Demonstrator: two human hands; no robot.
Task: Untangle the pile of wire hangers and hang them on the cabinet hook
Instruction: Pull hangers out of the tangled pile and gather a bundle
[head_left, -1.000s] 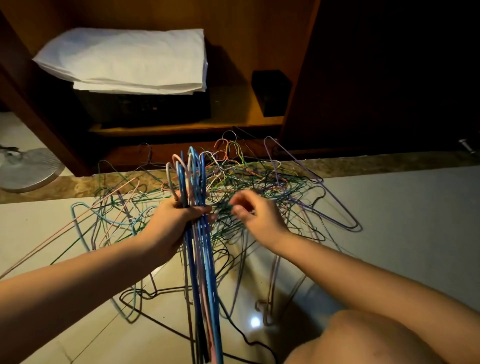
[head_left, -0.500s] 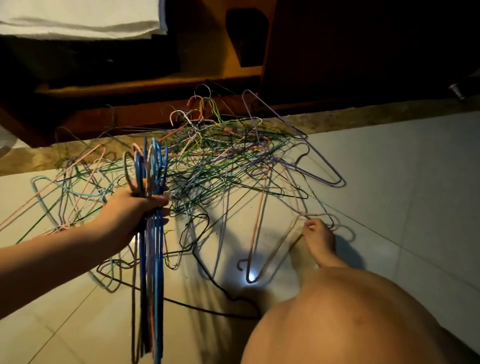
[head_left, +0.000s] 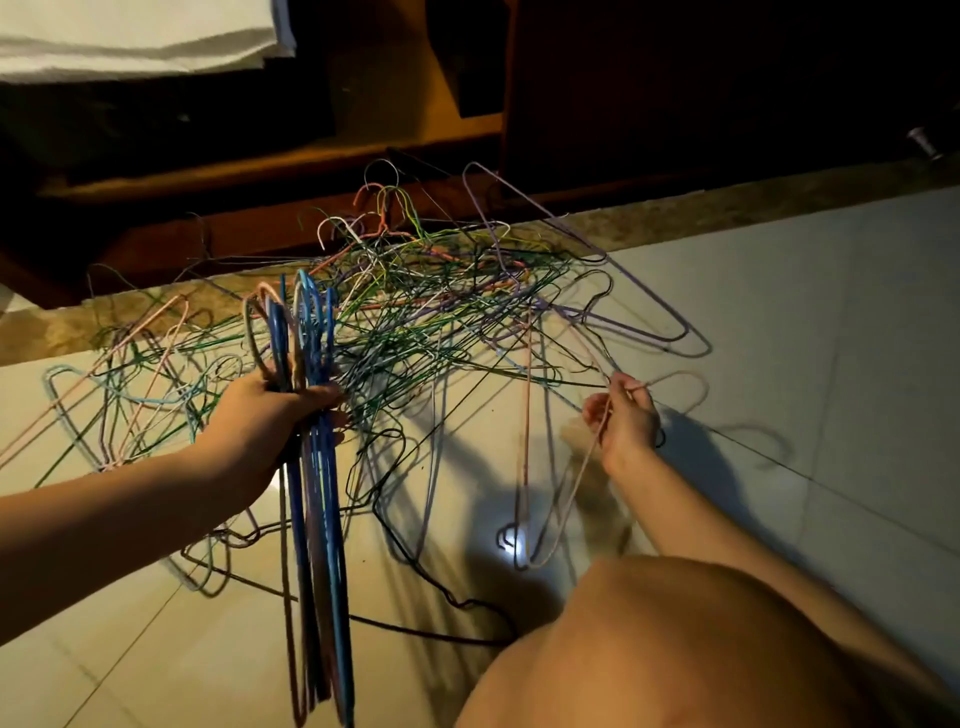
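A tangled pile of wire hangers (head_left: 431, 312) in green, purple, pink and black sprawls over the pale tiled floor in front of a wooden cabinet. My left hand (head_left: 265, 421) grips a sorted bundle of hangers (head_left: 311, 467), mostly blue, with their hooks up and their bodies hanging down. My right hand (head_left: 626, 415) pinches the neck of a pink hanger (head_left: 566, 499) at the pile's right edge; its hook curves to the right of my fingers, lifted and blurred. No cabinet hook shows in the head view.
The open wooden cabinet (head_left: 363, 150) stands behind the pile, with folded white cloth (head_left: 140, 36) on its shelf. My bare knee (head_left: 675, 649) fills the lower right. A small metal stud (head_left: 924, 143) sits at the far right by the cabinet base.
My right hand left the pile's middle, went down to a pink hanger on the floor at the right, and now lifts it by the neck. The view tilted down.
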